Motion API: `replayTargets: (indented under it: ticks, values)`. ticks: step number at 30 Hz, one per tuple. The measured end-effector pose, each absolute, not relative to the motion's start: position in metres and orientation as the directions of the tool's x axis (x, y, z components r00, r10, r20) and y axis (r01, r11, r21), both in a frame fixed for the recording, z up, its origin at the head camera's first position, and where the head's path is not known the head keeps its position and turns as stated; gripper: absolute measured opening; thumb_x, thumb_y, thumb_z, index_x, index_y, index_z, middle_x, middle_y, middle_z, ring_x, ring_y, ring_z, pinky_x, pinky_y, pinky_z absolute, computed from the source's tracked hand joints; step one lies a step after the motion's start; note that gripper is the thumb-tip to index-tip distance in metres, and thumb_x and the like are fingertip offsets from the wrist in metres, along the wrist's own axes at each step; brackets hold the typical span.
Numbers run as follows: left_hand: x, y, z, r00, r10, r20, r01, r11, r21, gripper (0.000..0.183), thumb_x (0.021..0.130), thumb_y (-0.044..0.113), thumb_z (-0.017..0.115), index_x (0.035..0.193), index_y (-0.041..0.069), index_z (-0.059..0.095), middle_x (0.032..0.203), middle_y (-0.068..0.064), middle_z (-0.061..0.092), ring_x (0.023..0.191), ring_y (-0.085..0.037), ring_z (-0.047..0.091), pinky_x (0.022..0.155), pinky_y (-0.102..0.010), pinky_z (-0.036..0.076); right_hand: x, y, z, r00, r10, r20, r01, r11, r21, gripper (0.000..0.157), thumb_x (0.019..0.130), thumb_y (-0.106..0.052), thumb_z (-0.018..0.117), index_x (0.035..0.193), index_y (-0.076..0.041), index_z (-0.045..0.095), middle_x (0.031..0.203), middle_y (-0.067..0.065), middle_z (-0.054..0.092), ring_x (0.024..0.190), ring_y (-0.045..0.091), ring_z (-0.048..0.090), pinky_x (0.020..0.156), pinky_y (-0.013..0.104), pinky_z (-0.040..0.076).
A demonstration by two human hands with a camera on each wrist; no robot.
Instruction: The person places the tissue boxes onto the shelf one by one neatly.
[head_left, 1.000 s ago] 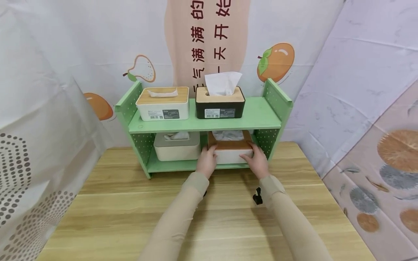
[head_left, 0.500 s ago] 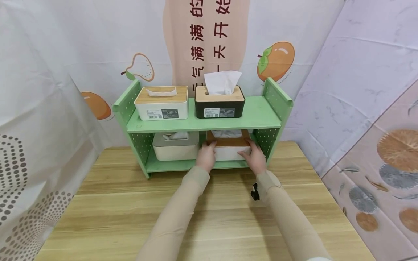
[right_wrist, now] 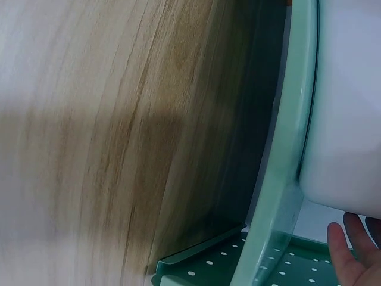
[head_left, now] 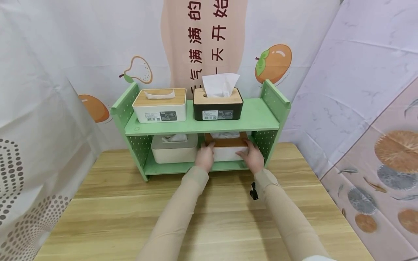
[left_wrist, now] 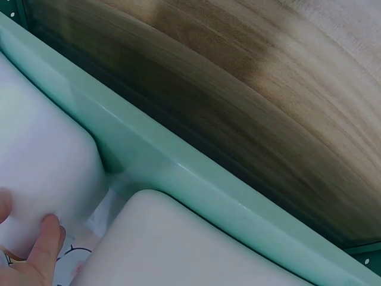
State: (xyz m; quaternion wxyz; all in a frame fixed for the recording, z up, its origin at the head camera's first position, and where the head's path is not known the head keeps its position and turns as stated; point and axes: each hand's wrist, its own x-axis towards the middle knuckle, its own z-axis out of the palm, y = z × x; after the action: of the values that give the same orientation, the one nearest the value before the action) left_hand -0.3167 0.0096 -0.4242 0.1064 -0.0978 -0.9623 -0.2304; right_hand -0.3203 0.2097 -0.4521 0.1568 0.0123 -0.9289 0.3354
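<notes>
On the lower shelf at right sits a white tissue box with a brown lid, tissue showing in its opening. My left hand grips its left front corner, and my right hand holds the opposite corner, thumb against the front face. In the left wrist view, fingertips of the left hand touch the box's white wall. The right wrist view has fingers by the box's end. Left of my left hand stands a cream tissue box with a grey lid.
The green two-tier shelf stands on a wooden table. Its upper tier bears a white tissue box with a wooden lid and a black one. The upper board overhangs both hands' work, and a perforated side panel is close on the right.
Both hands and the brown-lidded box have moved slightly back, deeper into the lower shelf. The other boxes keep their places; the head view has shifted a little.
</notes>
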Motion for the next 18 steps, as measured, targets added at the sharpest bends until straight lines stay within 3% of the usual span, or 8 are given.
replayTargets:
  ticks: [9,18]
  values:
    - [-0.3181,0.0087,-0.4235,-0.961,0.143,0.237,0.236,0.87,0.432,0.043,0.093,0.007,0.052,0.135,0.016,0.046,0.127,-0.028,0.048,0.083,-0.034,0.064,0.07,-0.039,0.055,-0.3243,0.2091,-0.4544,-0.956,0.089,0.279,-0.108,0.778,-0.619,0.063,0.085,-0.039,0.065,0.139,-0.018,0.04,0.139,0.02,0.043,0.103,0.038,0.058,0.082,0.05,0.048]
    - [-0.3183,0.009,-0.4247,-0.964,0.141,0.228,0.23,0.869,0.437,0.044,0.094,0.008,0.051,0.137,0.017,0.044,0.13,-0.028,0.047,0.082,-0.033,0.064,0.069,-0.039,0.054,-0.32,0.2045,-0.4516,-0.963,0.099,0.25,-0.085,0.768,-0.634,0.065,0.087,-0.04,0.063,0.141,-0.016,0.036,0.14,0.021,0.041,0.114,0.039,0.052,0.09,0.051,0.045]
